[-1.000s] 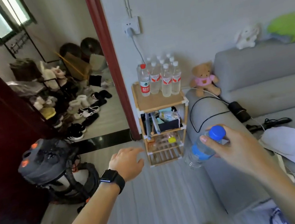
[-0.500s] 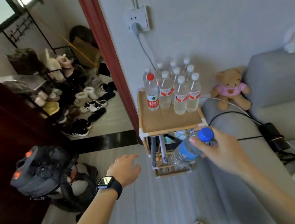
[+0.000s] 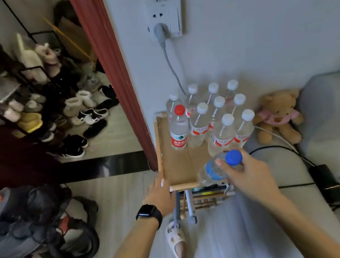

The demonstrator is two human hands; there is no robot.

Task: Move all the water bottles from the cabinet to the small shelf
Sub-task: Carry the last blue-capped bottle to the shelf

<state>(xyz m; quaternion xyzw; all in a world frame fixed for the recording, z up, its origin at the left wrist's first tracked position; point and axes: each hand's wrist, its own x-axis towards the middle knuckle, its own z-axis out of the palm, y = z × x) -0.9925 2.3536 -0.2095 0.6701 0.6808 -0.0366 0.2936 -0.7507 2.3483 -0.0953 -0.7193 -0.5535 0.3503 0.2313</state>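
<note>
My right hand [image 3: 247,174] grips a clear water bottle [image 3: 211,172] with a blue cap and blue label near its neck. The bottle lies tilted over the front right corner of the small wooden shelf [image 3: 176,168]. Several white-capped bottles [image 3: 219,120] and one red-capped bottle [image 3: 178,128] stand upright at the back of the shelf top. My left hand [image 3: 159,194], with a black watch on the wrist, rests on the shelf's front left corner. The cabinet is out of view.
A grey sofa [image 3: 333,128] with a teddy bear [image 3: 279,116] is right of the shelf; cables and a black adapter [image 3: 323,179] lie on it. A red door frame [image 3: 110,71] stands to the left, a vacuum cleaner [image 3: 23,225] on the floor, shoes beyond the doorway.
I have come closer to the shelf. My right hand carried the blue-capped bottle forward over the shelf's front edge. My left hand moved forward onto the shelf's front left corner.
</note>
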